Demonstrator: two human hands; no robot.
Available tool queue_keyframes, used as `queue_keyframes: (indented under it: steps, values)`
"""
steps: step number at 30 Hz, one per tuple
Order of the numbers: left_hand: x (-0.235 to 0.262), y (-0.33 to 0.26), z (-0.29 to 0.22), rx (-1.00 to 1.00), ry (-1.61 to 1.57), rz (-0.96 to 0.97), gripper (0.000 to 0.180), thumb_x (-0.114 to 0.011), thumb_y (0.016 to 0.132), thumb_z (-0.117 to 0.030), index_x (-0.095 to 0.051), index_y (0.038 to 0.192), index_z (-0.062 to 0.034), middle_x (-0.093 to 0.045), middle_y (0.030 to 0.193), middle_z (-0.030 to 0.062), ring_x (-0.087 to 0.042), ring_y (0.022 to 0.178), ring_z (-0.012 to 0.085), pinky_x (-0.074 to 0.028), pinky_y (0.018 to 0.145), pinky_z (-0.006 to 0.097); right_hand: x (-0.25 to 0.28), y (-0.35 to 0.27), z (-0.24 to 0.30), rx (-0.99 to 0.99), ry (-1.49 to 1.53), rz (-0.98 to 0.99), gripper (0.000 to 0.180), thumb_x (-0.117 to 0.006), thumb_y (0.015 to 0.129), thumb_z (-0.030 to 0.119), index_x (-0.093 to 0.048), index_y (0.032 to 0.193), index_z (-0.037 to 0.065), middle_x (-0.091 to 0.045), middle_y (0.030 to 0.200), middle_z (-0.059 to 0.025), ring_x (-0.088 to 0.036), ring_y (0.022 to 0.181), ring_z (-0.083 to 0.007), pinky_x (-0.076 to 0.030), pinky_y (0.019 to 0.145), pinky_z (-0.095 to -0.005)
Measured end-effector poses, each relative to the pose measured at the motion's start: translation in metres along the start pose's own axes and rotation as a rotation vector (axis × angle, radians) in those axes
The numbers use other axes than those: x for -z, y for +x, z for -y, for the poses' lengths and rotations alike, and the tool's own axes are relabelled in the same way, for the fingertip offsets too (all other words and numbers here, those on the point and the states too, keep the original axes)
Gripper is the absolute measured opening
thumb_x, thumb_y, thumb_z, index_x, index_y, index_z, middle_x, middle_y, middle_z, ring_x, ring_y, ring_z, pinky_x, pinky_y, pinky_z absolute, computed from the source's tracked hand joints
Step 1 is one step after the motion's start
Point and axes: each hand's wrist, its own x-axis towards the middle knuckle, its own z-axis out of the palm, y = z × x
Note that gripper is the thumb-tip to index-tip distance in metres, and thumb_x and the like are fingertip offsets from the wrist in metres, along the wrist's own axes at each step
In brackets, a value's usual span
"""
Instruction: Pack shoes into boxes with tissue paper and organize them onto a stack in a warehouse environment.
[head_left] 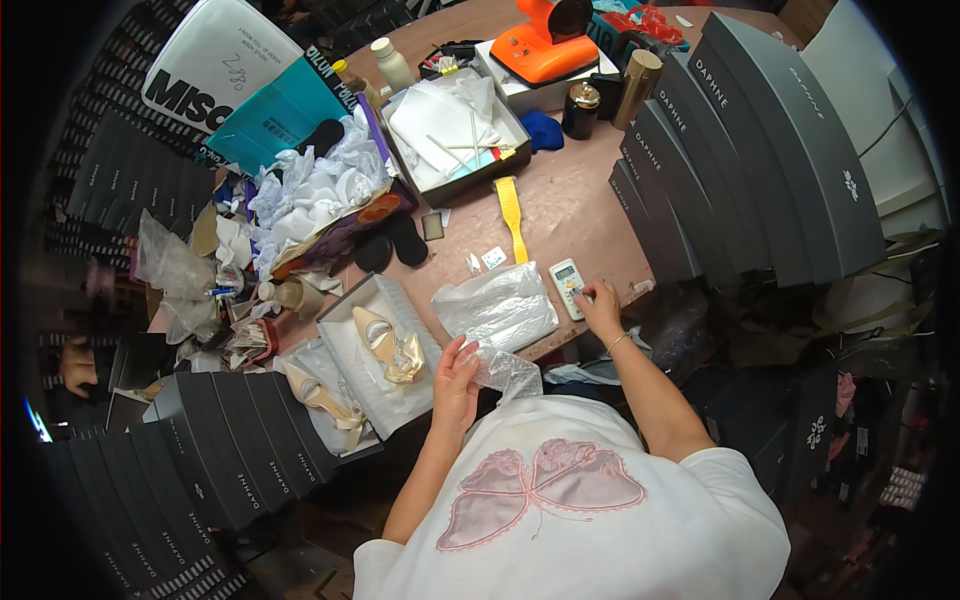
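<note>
My left hand (457, 388) is closed around the edge of a clear bubble-wrap sheet (512, 374), which hangs over the table's front edge. My right hand (602, 312) is at a white remote control (565, 276) with a small screen; its bent fingertips touch the lower right side. The remote lies on the table. Between the hands, a crinkled clear plastic bag (497, 305) lies flat. Left of my left hand, an opened shoebox (345, 300) with tissue holds a cream pointed shoe (385, 343) with a satin bow. Its mate (318, 395) lies in the other half.
Stacked dark shoeboxes (740, 150) wall in the table's right side, and more boxes (240, 450) stand at lower left. Behind the plastic bag lies a yellow strap-like tool (511, 215). Farther back are a paper-filled box (460, 178), a crumpled-tissue carton (330, 240) and an orange device (540, 50).
</note>
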Motion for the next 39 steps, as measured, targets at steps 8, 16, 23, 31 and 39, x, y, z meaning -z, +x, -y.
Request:
queue_keyframes:
  steps: [8,16,23,31,39]
  values:
    - [-0.003,0.012,0.001,-0.101,0.091,-0.049,0.045,-0.057,0.084,0.006,-0.046,0.127,-0.0013,-0.048,0.123,0.0086,-0.057,0.095,0.0137,-0.05,0.083,0.026,-0.004,0.01,-0.004,-0.091,-0.03,0.137,0.045,-0.079,0.064,0.024,-0.058,0.096,0.0,-0.062,0.093,-0.0173,-0.06,0.088,-0.0332,-0.048,0.076,-0.041]
    - [-0.002,0.021,0.0,-0.108,0.126,-0.039,0.041,-0.057,0.085,0.005,-0.047,0.124,0.0012,-0.052,0.116,0.0077,-0.058,0.088,0.0124,-0.05,0.078,0.024,0.003,0.007,0.022,-0.085,-0.114,0.116,0.054,-0.077,0.063,0.026,-0.055,0.105,0.002,-0.059,0.103,-0.0214,-0.056,0.101,-0.0374,-0.045,0.088,-0.0434]
    - [-0.007,0.021,-0.005,-0.044,0.164,-0.017,0.041,-0.056,0.085,0.004,-0.047,0.125,0.0012,-0.053,0.114,0.0086,-0.058,0.086,0.0123,-0.049,0.076,0.024,-0.007,0.009,0.025,-0.206,-0.159,0.237,0.063,-0.078,0.061,0.026,-0.05,0.111,-0.001,-0.059,0.105,-0.0233,-0.056,0.103,-0.0385,-0.045,0.088,-0.044]
    - [0.0,0.027,-0.024,-0.156,0.157,0.011,0.039,-0.055,0.085,0.004,-0.048,0.124,0.0021,-0.052,0.115,0.0089,-0.057,0.088,0.0122,-0.048,0.078,0.024,-0.007,0.003,0.036,-0.25,-0.018,0.305,0.063,-0.08,0.062,0.026,-0.053,0.109,-0.005,-0.063,0.105,-0.0238,-0.062,0.099,-0.0358,-0.049,0.083,-0.0396]
    - [0.014,0.035,-0.051,-0.102,0.105,0.004,0.029,-0.052,0.086,0.002,-0.055,0.115,0.0006,-0.061,0.099,0.0069,-0.058,0.079,0.0113,-0.048,0.072,0.024,-0.005,-0.012,0.007,-0.413,0.619,0.224,0.039,-0.072,0.078,0.017,-0.054,0.107,-0.001,-0.065,0.098,-0.0105,-0.065,0.084,-0.0225,-0.054,0.072,-0.033]
